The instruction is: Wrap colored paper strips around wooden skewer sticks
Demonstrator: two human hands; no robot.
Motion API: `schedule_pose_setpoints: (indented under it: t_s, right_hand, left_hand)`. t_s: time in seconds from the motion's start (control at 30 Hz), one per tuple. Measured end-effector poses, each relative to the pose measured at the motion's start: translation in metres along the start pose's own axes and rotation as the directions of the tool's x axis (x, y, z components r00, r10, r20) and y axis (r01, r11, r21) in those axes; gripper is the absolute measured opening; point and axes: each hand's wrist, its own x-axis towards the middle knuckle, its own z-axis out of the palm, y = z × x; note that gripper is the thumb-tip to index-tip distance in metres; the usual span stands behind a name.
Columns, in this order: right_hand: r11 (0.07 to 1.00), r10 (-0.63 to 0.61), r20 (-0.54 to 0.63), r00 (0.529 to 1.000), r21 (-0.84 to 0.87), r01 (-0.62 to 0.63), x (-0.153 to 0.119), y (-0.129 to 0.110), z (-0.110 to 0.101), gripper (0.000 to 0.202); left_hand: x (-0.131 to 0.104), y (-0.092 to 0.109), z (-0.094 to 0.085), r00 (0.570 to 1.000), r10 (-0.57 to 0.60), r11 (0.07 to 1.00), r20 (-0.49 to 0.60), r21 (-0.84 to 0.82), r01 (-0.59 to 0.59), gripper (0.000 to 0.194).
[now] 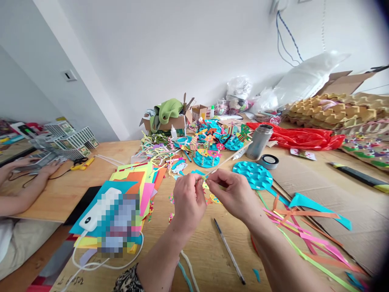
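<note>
As we look down the table [158, 247], a white strand [191, 269] and a blue strand [184, 275] lie nearest us by our left forearm, with a pen [229, 251] slanting between our arms and a blue scrap [257, 275] to its right. Beyond these, our left hand [189, 198] and right hand [232, 192] meet above the table, thumbs and forefingers pinching a small yellow-green piece [204, 178]; our other fingers are curled. A thin pale stick [226, 162] reaches away from the pinch, though we cannot tell which hand bears it. Left of our hands, a white power bank [100, 209] rests on coloured paper [129, 186], partly under a pixelated patch; to the right, bright strips [322, 243] spread over the table and cardboard [304, 178]. Past our fingertips we see a blue disc [252, 175] and, behind it, a lid [269, 161] just beside a steel bottle [259, 142]. On the far left, another person's hands [51, 167] are at a grey object, near yellow-handled scissors [83, 164]. Farther back, paper fish [206, 152] and blue discs crowd together, then a box [180, 121] with green cloth [168, 109], a red bag [304, 136], egg trays [334, 109] and the wall [182, 44].
</note>
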Motion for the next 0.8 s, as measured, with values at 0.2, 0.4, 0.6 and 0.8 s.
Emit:
schedule_pose_setpoints:
  t_s: [0.2,0.4,0.6,0.8]
  right_hand:
    - [0.978,0.069,0.089,0.994,0.192,-0.085,0.002,0.002,0.0,0.022]
    - [0.991,-0.082,-0.037,0.996,-0.11,0.078,0.001,0.004,0.007,0.021]
    - [0.679,-0.497,0.051,0.866,-0.598,0.425,-0.003,0.01,0.014,0.024]
    - [0.98,-0.176,-0.054,0.983,-0.101,0.17,0.001,0.009,0.015,0.021]
  left_hand:
    - [0.004,0.004,-0.004,0.987,0.153,0.988,-0.043,0.038,-0.151,0.009]
    - [0.003,0.005,-0.005,0.994,0.109,0.99,-0.019,0.093,-0.107,0.011]
    - [0.006,-0.001,-0.01,0.997,-0.08,0.997,0.01,0.02,0.08,0.01]
    - [0.01,-0.004,-0.012,0.999,-0.04,0.999,-0.019,-0.017,0.04,0.008]
